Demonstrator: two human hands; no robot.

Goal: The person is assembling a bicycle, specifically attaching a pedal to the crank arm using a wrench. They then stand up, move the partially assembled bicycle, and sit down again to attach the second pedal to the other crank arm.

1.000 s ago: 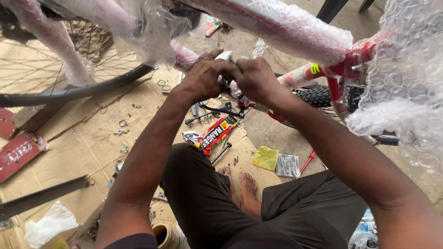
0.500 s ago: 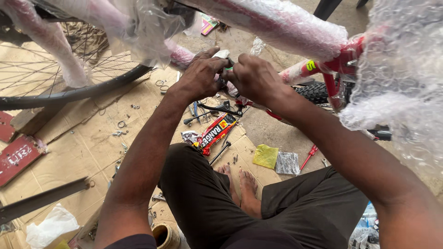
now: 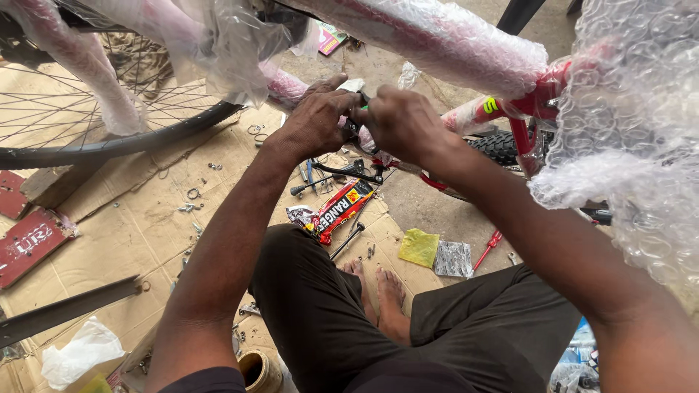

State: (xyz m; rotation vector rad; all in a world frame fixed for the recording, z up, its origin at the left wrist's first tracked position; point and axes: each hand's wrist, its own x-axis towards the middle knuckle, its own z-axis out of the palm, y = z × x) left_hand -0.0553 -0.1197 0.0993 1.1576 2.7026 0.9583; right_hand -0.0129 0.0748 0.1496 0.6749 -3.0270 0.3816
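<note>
My left hand point(image 3: 317, 120) and my right hand point(image 3: 402, 124) meet at a small dark part of a red bicycle frame point(image 3: 466, 44), which is wrapped in bubble wrap. Both hands have fingers closed around that part, where a bit of white and green shows between them. What exactly each hand grips is hidden by the fingers. A spoked bicycle wheel point(image 3: 95, 138) stands at the left. I sit on the ground with my legs folded and my bare feet below the hands.
Flattened cardboard point(image 3: 138, 233) covers the floor, strewn with small washers and bolts. Several hand tools point(image 3: 342, 173), a red-and-yellow packet point(image 3: 342, 207), a yellow cloth point(image 3: 419, 247), a silvery pouch point(image 3: 453, 258) and a red-handled screwdriver point(image 3: 486, 251) lie near my feet. A knobby tyre point(image 3: 499, 145) is behind the frame.
The view has shifted slightly, and both hands stay together on the same part, with only small finger movements.
</note>
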